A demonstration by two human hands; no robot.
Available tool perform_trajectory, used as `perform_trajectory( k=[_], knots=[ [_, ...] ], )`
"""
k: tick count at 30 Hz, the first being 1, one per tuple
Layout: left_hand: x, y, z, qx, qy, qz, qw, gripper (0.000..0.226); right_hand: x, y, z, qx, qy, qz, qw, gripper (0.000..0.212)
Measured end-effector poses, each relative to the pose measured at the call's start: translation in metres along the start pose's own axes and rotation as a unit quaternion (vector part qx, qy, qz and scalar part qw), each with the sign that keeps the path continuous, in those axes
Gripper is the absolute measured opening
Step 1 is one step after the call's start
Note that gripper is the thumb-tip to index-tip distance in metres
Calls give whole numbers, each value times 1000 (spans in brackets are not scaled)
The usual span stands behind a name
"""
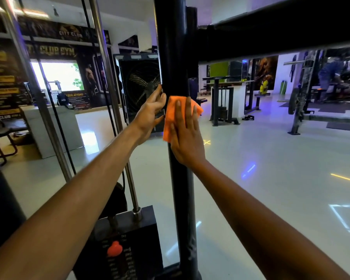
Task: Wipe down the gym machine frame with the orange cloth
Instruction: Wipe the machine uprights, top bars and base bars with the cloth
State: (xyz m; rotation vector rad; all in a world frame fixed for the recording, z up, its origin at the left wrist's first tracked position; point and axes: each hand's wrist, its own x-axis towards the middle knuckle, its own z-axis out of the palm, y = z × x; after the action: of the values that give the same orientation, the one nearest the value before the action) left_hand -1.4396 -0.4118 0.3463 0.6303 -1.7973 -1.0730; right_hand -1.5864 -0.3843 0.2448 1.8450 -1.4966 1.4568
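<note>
A black upright post (175,57) of the gym machine frame runs from top to bottom through the middle of the view, joined at the top right by a black crossbeam (281,31). The orange cloth (170,118) lies flat against the post at about mid-height. My right hand (185,134) presses the cloth onto the post with straight fingers spread over it. My left hand (151,114) rests with straight fingers against the post's left side, touching the cloth's left edge.
Two chrome guide rods (109,77) and black cables run down to the weight stack (125,245) with a red pin at lower left. A black fan (141,85) stands behind the post. Other machines (224,102) and a barbell rack (303,93) stand across the pale floor.
</note>
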Motion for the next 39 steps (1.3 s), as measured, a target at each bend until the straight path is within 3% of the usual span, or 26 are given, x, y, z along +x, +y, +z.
perform_trajectory(
  k=[6,14,17,20,22,25,30,34,39],
  knots=[
    [-7,-17,3,1,-15,7,1000,55,-119,33,32,-12,-87,26,996,82],
    [-6,-20,-3,-14,-1,-19,1000,46,-5,5,9,9,1,-3,1000,79],
    [-10,-30,0,-14,-11,-16,1000,51,-73,16,29,-9,-10,18,1000,88],
    [-17,-50,0,-21,-27,-25,999,53,-177,37,55,-23,-81,42,996,110],
    [-21,-62,0,-21,-38,-31,999,55,-200,49,62,-21,-105,41,993,103],
    [-26,-71,3,-17,-44,-38,998,56,-155,39,58,6,-66,58,996,84],
    [-31,-85,8,-13,-38,-46,998,58,-95,27,52,6,-25,68,997,78],
    [-40,-100,18,-15,-33,-42,998,60,-169,53,66,-27,-62,49,997,80],
    [-48,-105,22,-21,-25,-35,999,61,-258,69,81,-28,-146,74,986,100]
  ],
)
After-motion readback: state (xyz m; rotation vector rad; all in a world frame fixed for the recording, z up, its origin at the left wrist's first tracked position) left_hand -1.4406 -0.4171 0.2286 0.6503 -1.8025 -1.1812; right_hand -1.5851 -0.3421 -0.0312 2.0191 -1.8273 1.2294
